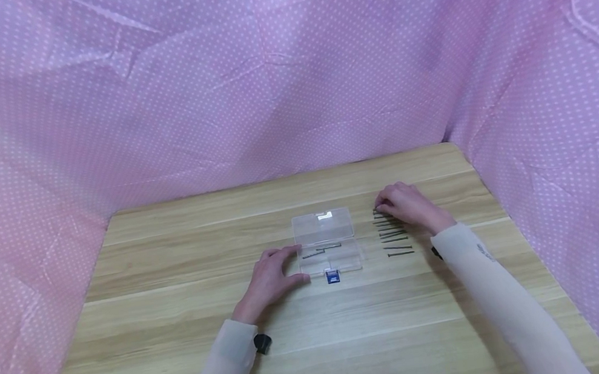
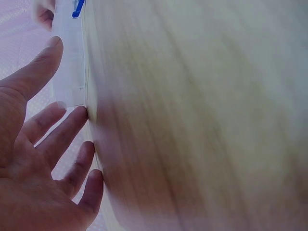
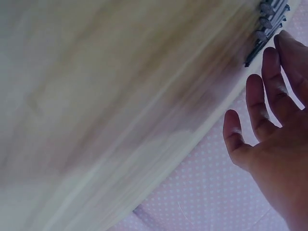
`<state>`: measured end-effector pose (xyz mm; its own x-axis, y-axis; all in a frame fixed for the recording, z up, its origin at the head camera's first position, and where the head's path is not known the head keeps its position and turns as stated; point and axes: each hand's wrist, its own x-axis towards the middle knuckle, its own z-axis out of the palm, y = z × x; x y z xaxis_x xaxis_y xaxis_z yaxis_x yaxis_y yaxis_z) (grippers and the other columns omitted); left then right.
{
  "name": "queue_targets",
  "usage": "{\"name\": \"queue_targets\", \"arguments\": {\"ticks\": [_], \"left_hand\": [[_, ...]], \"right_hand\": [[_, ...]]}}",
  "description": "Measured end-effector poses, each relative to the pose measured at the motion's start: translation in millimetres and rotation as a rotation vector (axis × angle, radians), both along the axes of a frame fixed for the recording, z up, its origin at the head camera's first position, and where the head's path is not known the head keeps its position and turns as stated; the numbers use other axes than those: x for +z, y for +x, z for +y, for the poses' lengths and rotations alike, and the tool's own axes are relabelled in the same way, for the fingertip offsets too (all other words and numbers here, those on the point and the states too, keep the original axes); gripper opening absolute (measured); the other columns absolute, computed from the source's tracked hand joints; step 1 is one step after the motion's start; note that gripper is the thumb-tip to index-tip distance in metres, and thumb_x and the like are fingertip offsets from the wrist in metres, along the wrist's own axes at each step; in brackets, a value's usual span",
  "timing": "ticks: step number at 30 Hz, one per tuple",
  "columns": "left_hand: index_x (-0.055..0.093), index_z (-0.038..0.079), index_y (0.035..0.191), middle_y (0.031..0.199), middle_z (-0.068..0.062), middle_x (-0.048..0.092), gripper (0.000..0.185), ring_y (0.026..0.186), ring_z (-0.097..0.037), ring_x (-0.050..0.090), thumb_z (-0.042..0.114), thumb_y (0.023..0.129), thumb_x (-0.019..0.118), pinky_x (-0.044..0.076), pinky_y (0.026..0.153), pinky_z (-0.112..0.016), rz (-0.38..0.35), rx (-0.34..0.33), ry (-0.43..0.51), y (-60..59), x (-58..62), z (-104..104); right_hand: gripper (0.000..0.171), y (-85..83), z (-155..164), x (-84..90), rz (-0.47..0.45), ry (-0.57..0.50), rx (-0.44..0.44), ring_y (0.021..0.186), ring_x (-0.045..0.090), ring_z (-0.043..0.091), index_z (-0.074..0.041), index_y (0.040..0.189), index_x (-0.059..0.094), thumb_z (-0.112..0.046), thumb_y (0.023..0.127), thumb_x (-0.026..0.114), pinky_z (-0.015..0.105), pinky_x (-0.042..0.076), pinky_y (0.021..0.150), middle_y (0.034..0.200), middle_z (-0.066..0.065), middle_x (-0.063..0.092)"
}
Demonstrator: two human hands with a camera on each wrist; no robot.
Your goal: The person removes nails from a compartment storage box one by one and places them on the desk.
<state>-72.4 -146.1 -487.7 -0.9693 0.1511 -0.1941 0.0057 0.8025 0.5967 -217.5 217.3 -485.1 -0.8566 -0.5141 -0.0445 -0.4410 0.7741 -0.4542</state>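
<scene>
A clear plastic box (image 1: 348, 259) lies with its lid (image 1: 315, 229) folded back and a blue latch (image 1: 333, 277) at its front. Two metal screws (image 1: 329, 246) lie inside. My left hand (image 1: 272, 278) rests at the box's left end, thumb at the front corner and index fingertip at the back one; its other fingers touch the table in the left wrist view. My right hand (image 1: 408, 205) pinches a screw (image 1: 375, 210) between thumb and index finger at the far end of a row of screws (image 1: 394, 240). The hand mostly covers that screw.
The wooden table (image 1: 175, 255) bears the box and the row of screws to its right. Pink dotted cloth (image 1: 268, 93) hangs behind the table and along both sides. A black wrist strap piece (image 1: 263, 343) shows at my left sleeve.
</scene>
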Motion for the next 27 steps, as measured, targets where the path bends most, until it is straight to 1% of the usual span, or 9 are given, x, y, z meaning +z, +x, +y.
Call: {"name": "queue_targets", "arguments": {"ticks": [6, 13, 16, 21, 27], "left_hand": [[0.059, 0.025, 0.148, 0.146, -0.009, 0.058, 0.076, 0.139, -0.035, 0.044, 0.048, 0.081, 0.087, 0.038, 0.113, -0.058, 0.001, -0.002, 0.001, -0.3, 0.5, 0.3], [0.059, 0.023, 0.147, 0.145, -0.010, 0.060, 0.076, 0.138, -0.036, 0.044, 0.045, 0.081, 0.088, 0.036, 0.114, -0.057, 0.015, -0.009, 0.001, -0.5, 2.4, 0.6], [0.060, 0.022, 0.147, 0.144, -0.010, 0.061, 0.076, 0.138, -0.036, 0.045, 0.044, 0.080, 0.088, 0.034, 0.115, -0.056, 0.015, -0.011, 0.009, -0.6, 3.4, 1.2], [0.060, 0.022, 0.147, 0.144, -0.010, 0.061, 0.075, 0.137, -0.036, 0.045, 0.044, 0.081, 0.088, 0.036, 0.114, -0.057, 0.015, -0.013, 0.008, -0.5, 3.5, 1.4], [0.059, 0.022, 0.147, 0.145, -0.010, 0.060, 0.075, 0.138, -0.036, 0.044, 0.043, 0.081, 0.087, 0.036, 0.114, -0.057, 0.009, -0.006, 0.011, 0.0, 2.5, 1.9]], "right_hand": [[0.014, 9.9, -1.8, 5.8, 0.065, -0.023, -0.015, 0.107, 0.061, 0.031, -0.010, 0.107, 0.076, -0.021, 0.099, 0.072, 0.060, 0.043, 0.099, 0.110, 0.008, 0.074], [0.012, 26.9, -10.7, 12.9, 0.202, -0.073, 0.039, 0.101, 0.066, 0.034, -0.008, 0.104, 0.076, -0.018, 0.097, 0.073, 0.057, 0.048, 0.095, 0.104, 0.010, 0.075], [0.013, 36.2, -16.6, 15.3, 0.227, -0.087, 0.040, 0.101, 0.068, 0.034, -0.007, 0.104, 0.076, -0.018, 0.097, 0.074, 0.055, 0.050, 0.096, 0.104, 0.010, 0.076], [0.014, 49.7, -27.7, 17.2, 0.261, -0.098, 0.039, 0.102, 0.068, 0.033, -0.007, 0.105, 0.076, -0.019, 0.097, 0.073, 0.054, 0.051, 0.096, 0.104, 0.010, 0.076], [0.013, 61.7, -39.4, 20.1, 0.323, -0.140, 0.092, 0.098, 0.068, 0.030, -0.007, 0.102, 0.076, -0.018, 0.095, 0.076, 0.051, 0.054, 0.091, 0.101, 0.009, 0.075]]}}
